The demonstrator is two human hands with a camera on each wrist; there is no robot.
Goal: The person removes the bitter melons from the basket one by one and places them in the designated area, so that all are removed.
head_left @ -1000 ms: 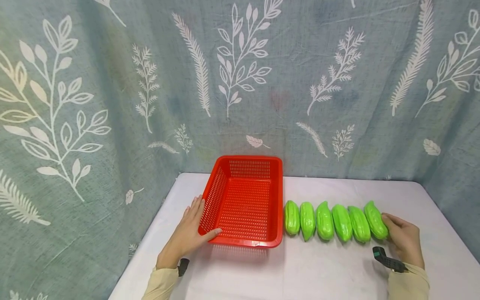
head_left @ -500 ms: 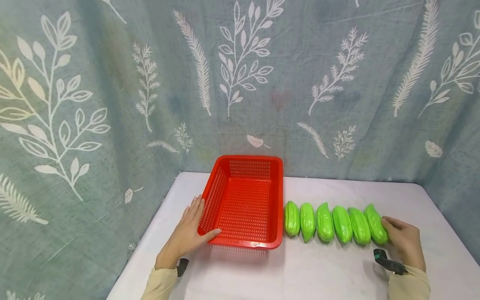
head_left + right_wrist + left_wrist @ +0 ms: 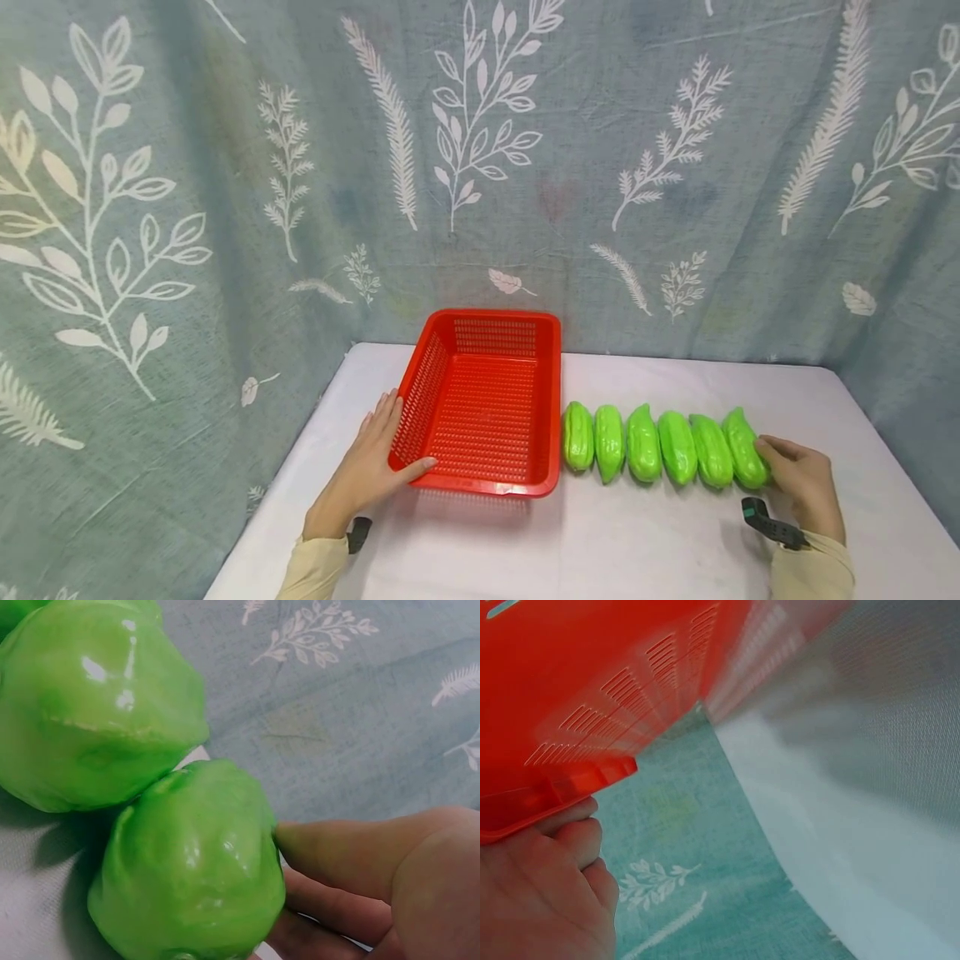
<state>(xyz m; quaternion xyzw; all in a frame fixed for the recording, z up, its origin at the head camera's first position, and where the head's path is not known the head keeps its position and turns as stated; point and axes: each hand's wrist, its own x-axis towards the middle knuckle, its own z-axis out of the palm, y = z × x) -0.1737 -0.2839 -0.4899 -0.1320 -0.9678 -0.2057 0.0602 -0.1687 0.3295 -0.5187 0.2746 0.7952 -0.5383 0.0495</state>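
Observation:
In the head view my left hand (image 3: pixel 367 469) rests on the left rim of a red plastic basket (image 3: pixel 550 400), fingers straight and thumb over the near-left corner. The left wrist view shows these fingers under the basket's rim (image 3: pixel 592 778). My right hand (image 3: pixel 810 483) touches the right side of the rightmost glossy green fruit-like piece (image 3: pixel 745 450), which is long, ridged and pointed at one end. In the right wrist view the thumb (image 3: pixel 330 851) and fingers (image 3: pixel 337 904) meet that piece on one side, not wrapped round it.
Several like green pieces (image 3: pixel 677 447) lie side by side in a row between the basket and my right hand. A white cloth (image 3: pixel 622 542) covers the table. Behind it and at the sides hangs a grey-green curtain (image 3: pixel 555 150) with white leaf prints.

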